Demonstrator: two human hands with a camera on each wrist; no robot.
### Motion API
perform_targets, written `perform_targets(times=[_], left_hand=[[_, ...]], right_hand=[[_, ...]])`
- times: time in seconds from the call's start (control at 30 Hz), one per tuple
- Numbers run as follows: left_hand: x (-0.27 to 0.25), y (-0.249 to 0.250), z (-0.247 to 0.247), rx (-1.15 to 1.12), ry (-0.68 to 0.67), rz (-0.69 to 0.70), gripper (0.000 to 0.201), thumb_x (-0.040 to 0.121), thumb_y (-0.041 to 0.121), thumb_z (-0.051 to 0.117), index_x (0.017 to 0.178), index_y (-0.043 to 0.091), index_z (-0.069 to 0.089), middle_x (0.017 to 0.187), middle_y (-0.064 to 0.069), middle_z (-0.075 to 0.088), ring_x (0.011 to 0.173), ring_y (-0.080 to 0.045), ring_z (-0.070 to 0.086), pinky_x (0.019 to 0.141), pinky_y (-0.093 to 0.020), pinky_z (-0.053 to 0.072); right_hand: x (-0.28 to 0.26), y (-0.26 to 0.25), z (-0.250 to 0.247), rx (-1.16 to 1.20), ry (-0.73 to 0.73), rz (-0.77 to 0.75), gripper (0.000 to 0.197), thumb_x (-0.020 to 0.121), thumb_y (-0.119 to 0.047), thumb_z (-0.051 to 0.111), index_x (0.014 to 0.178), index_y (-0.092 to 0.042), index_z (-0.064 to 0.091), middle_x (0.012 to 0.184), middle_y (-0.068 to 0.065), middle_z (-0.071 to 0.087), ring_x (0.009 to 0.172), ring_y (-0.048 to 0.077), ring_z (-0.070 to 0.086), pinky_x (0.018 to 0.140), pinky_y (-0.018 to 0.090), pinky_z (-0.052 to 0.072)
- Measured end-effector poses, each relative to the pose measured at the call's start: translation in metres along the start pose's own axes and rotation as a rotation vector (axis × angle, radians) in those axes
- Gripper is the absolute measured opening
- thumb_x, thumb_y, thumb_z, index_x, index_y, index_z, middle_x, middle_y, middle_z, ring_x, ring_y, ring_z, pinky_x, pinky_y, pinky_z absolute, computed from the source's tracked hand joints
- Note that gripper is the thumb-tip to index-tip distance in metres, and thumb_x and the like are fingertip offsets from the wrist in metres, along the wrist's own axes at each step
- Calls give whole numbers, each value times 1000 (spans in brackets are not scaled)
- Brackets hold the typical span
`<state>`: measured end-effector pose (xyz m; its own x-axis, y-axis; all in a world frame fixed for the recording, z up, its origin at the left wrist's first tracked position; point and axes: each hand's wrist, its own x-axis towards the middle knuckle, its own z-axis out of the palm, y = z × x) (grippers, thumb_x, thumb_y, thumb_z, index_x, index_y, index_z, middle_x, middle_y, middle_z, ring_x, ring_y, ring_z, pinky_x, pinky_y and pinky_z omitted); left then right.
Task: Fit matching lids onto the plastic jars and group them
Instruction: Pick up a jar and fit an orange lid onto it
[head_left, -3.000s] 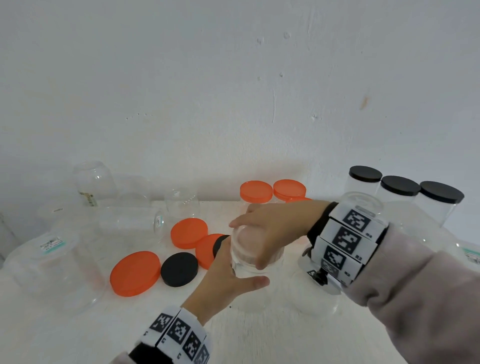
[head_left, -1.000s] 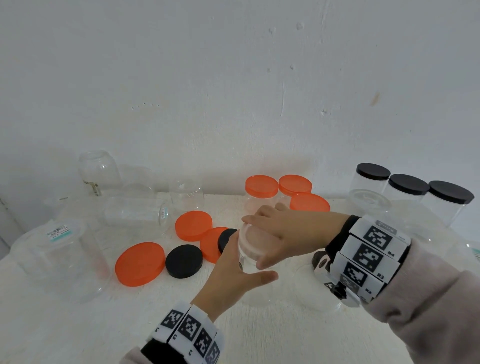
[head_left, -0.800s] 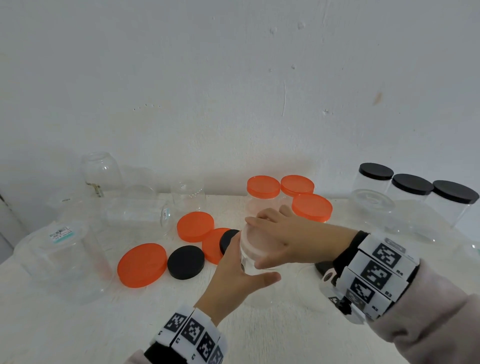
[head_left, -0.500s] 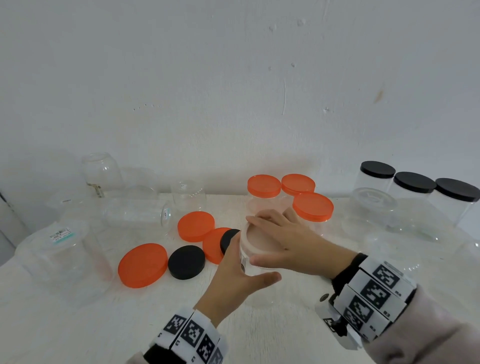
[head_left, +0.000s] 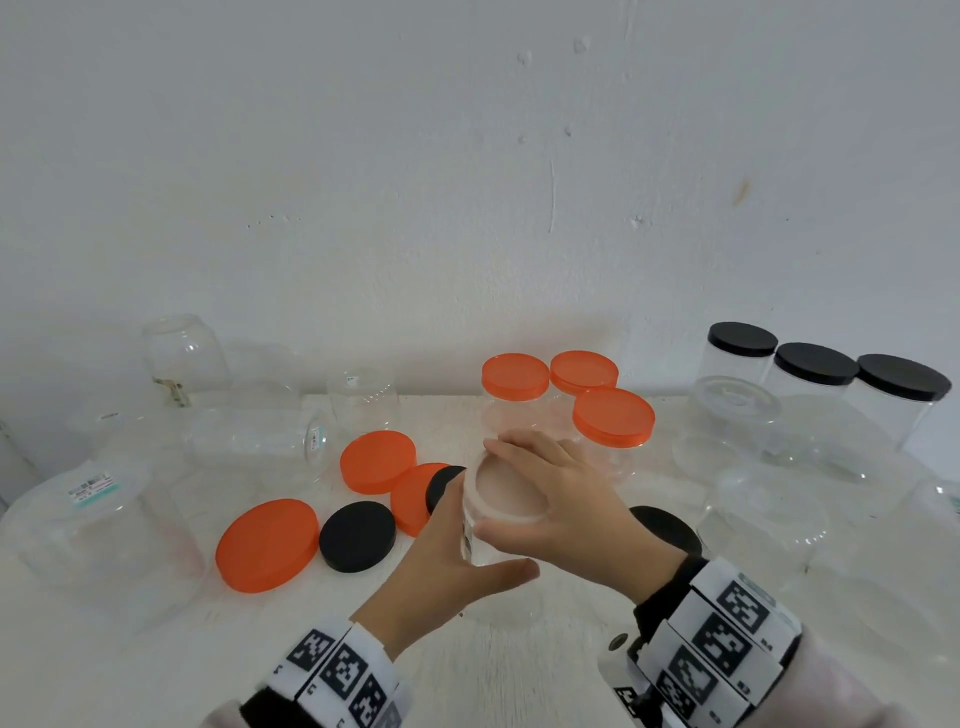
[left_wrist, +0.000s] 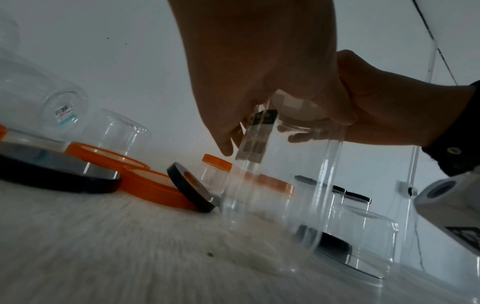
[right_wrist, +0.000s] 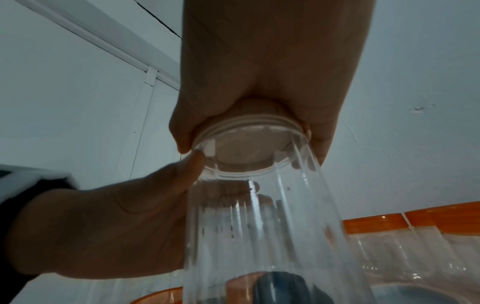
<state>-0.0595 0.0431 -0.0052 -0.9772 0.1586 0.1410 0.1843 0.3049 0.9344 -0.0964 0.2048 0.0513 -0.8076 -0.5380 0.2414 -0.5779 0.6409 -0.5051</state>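
Observation:
A tall clear jar (head_left: 501, 592) stands upright at mid-table. My left hand (head_left: 457, 540) grips its side, thumb in front and fingers behind. A translucent whitish lid (head_left: 506, 486) sits on the jar's mouth, and my right hand (head_left: 540, 483) grips its rim from above with curled fingers. From the left wrist, the left hand (left_wrist: 246, 98) wraps the jar (left_wrist: 280, 185) just under the lid (left_wrist: 293, 109). Seen from the right wrist, the right hand (right_wrist: 259, 82) caps the lid (right_wrist: 246, 148) on the jar (right_wrist: 259, 236), with the left hand (right_wrist: 103, 226) alongside.
Three orange-lidded jars (head_left: 613, 415) stand behind my hands, and three black-lidded jars (head_left: 810, 364) at the back right. Loose orange lids (head_left: 267, 543) and black lids (head_left: 357, 535) lie to the left, another black lid (head_left: 665, 525) to the right. Open clear jars (head_left: 98, 535) crowd both sides.
My right hand has turned on the lid, its wrist swinging from the right down toward me. The left hand and the jar have stayed where they were.

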Motion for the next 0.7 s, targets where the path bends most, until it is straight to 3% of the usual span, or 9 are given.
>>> perform_targets(times=[0.07, 0.13, 0.27, 0.37, 0.47, 0.7], left_hand=[[3, -3, -8, 95, -48, -33, 81, 61, 61, 80, 115, 77, 22, 124, 45, 41, 114, 22, 41, 82, -1, 41], [4, -8, -19, 217, -110, -78, 86, 56, 70, 77, 121, 74, 20, 127, 44, 40, 117, 20, 40, 93, -12, 41], [5, -28, -51, 470, -175, -181, 100, 63, 66, 74, 144, 45, 20, 145, 26, 32, 133, 1, 34, 112, -34, 34], [9, -44, -74, 602, -108, -276, 91, 78, 46, 72, 149, 25, 20, 152, 8, 28, 138, -11, 29, 113, -31, 29], [11, -60, -90, 679, -10, -378, 81, 84, 36, 69, 148, 17, 24, 150, -4, 32, 136, -19, 34, 111, -32, 33], [9, -77, -100, 763, 9, -452, 76, 89, 37, 63, 147, 9, 23, 149, -7, 29, 138, -21, 29, 112, -30, 28]], right_hand=[[0, -1, 1, 7, 6, 15, 79, 75, -61, 62, 144, -35, 35, 141, -23, 31, 126, 9, 26, 104, 24, 30], [-1, -1, 1, 9, 5, 28, 79, 76, -61, 63, 145, -34, 34, 142, -23, 30, 128, 10, 25, 104, 25, 31], [-2, -2, 3, 13, 16, 47, 78, 77, -61, 63, 145, -34, 34, 143, -22, 28, 128, 13, 26, 104, 26, 32], [-3, -1, 4, 10, 20, 45, 78, 77, -62, 62, 145, -35, 33, 143, -22, 27, 127, 14, 26, 103, 27, 31], [-4, 1, 4, 18, 18, 43, 79, 77, -64, 60, 144, -35, 32, 143, -22, 26, 127, 14, 26, 102, 28, 31], [-12, 0, -3, 12, -36, 36, 83, 78, -61, 62, 148, -35, 25, 148, -20, 17, 128, 16, 24, 102, 27, 28]])
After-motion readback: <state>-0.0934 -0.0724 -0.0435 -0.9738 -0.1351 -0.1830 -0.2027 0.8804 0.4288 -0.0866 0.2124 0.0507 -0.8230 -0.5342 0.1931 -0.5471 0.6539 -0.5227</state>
